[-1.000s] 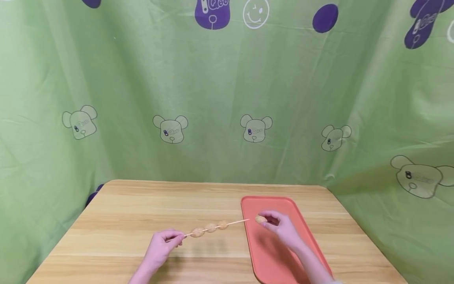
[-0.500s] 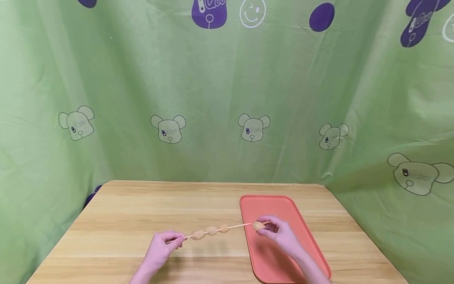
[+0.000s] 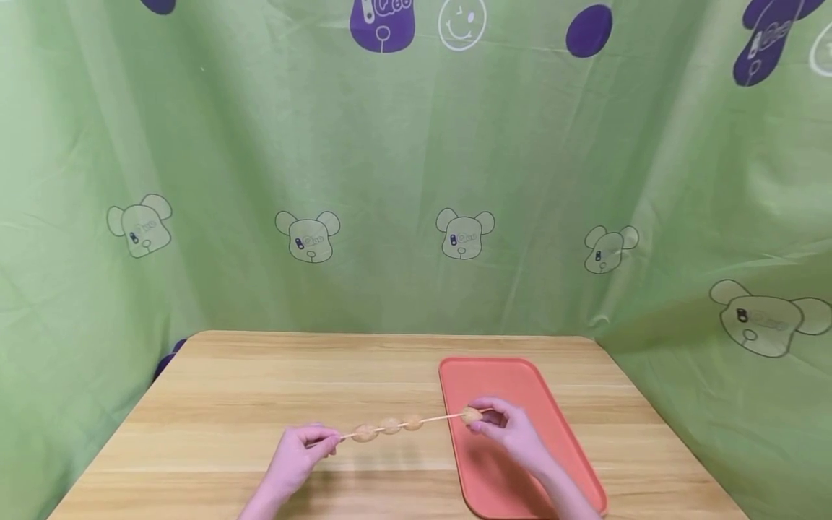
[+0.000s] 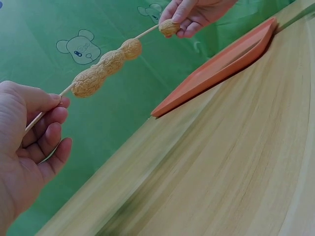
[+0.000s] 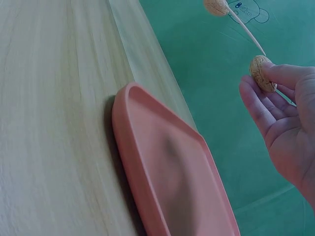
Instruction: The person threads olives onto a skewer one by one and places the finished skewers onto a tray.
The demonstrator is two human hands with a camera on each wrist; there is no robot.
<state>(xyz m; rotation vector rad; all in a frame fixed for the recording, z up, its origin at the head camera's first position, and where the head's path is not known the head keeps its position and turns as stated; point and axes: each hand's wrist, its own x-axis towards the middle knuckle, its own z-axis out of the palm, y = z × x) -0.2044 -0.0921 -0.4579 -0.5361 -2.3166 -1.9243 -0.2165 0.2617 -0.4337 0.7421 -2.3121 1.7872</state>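
Observation:
Pinched between the left hand's [image 3: 292, 458] thumb and forefinger is a thin wooden skewer [image 3: 440, 418], rising slightly to the right above the table. Three wrinkled tan balls [image 4: 112, 62] are threaded close together along its middle, with bare stick at both ends. The right hand [image 3: 513, 433] pinches a single wrinkled tan ball [image 5: 262, 73] between thumb and fingers, over the tray. The skewer's far end meets that ball's near side in the head and left wrist views. In the right wrist view, the tip sits right at the ball's upper edge.
A coral-red tray [image 3: 494, 372] with a low rim lies on the right half of the wooden table [image 3: 260, 368], beneath the right hand. Green patterned curtains [image 3: 390, 289] hang behind the table and on both sides.
The right hand has lowered slightly with its ball. The skewer's tip has lowered too and shifted right, closing the gap between them. The left hand has barely moved.

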